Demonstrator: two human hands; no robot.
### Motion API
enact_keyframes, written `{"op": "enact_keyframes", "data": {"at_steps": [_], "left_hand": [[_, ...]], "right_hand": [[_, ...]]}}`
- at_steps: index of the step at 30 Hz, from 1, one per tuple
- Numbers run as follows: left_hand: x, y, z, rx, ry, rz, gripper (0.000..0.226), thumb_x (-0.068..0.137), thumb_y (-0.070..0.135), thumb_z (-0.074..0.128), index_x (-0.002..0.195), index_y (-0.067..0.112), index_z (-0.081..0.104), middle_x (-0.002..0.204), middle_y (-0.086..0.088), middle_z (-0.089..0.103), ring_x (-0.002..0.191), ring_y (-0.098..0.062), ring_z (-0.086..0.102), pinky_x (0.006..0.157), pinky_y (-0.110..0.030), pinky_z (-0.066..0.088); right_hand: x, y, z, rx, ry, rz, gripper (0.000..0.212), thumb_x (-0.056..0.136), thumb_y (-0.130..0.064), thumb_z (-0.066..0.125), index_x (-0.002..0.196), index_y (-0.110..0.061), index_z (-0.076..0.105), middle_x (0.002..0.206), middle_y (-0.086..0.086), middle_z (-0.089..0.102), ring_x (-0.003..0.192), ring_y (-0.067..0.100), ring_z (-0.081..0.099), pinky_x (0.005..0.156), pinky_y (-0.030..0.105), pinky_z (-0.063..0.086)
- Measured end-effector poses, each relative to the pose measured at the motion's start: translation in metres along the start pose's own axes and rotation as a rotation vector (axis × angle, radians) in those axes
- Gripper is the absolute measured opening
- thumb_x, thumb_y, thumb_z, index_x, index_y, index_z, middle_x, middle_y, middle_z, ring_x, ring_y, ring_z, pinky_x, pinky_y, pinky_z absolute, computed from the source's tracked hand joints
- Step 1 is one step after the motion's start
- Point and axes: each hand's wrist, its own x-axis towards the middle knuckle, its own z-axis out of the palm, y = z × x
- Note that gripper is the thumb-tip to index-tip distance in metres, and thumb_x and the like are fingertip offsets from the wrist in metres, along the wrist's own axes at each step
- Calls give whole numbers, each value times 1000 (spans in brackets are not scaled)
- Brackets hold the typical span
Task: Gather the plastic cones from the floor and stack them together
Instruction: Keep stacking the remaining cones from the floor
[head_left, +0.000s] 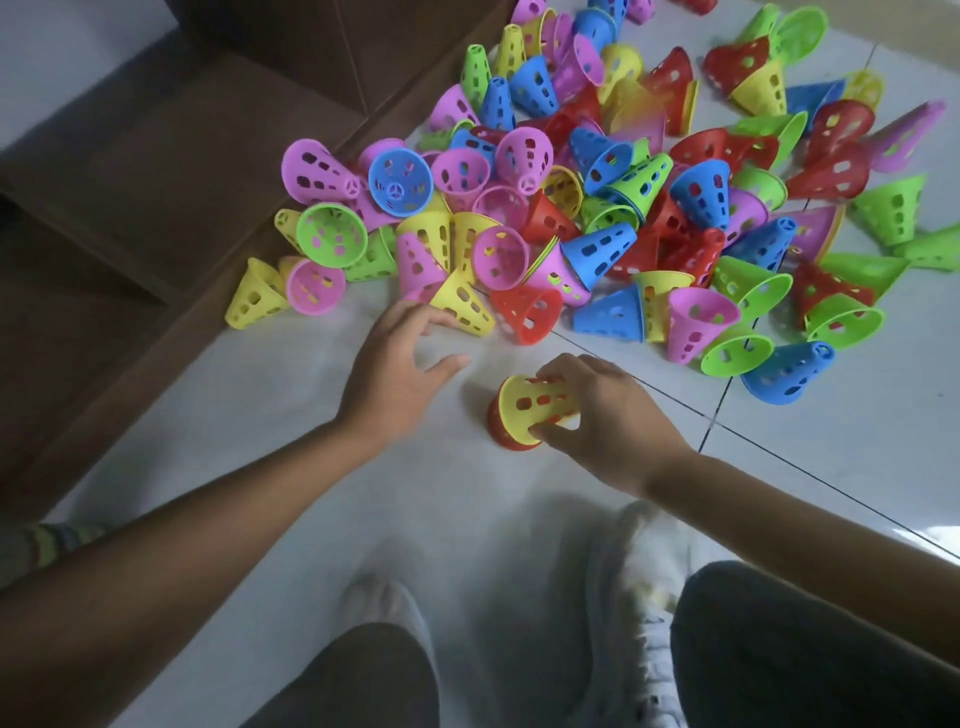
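Observation:
A big heap of perforated plastic cones (597, 197) in pink, blue, green, yellow and red lies scattered on the white tiled floor. My right hand (602, 421) grips a small stack lying on its side, a yellow cone (535, 402) nested over a red cone (506, 436). My left hand (400, 374) hovers open, fingers spread, with its fingertips close to a loose yellow cone (462, 304) at the near edge of the heap. A red cone (527, 312) lies just to the right of that one.
A dark brown wooden step or furniture base (171, 171) runs along the left side of the heap. My feet in white shoes (644, 587) and dark trouser legs (810, 654) are at the bottom. Bare floor tile (291, 426) lies between the feet and the heap.

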Motion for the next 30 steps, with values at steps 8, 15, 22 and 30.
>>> {"op": "enact_keyframes", "data": {"at_steps": [8,15,22,30], "left_hand": [[38,-10,-1,36,58,-96,36,87,20,79,118,15,61,111,5,52,88,-5,50,76,-5,39],[56,-23,4,91,42,-74,14,88,19,78,97,14,69,96,4,61,75,-4,54,69,-10,44],[57,-22,6,116,34,-88,10,87,15,76,83,10,69,83,2,63,72,-16,56,69,-39,53],[28,5,-23,-83,102,-294,6,91,19,72,88,14,72,79,9,71,78,-10,66,75,-31,53]], "right_hand": [[18,-16,8,-12,-11,-48,51,79,-29,79,125,-21,57,117,0,61,104,21,54,86,31,50],[36,-20,17,-226,-139,-109,46,85,-22,70,128,-19,54,118,4,56,105,25,49,86,35,49],[38,-9,19,-262,-209,-106,61,84,-39,75,137,-25,49,129,1,53,112,23,48,93,32,44],[51,-1,-7,351,-96,96,46,91,-63,49,128,-40,60,125,-10,57,113,8,51,97,28,43]]}}
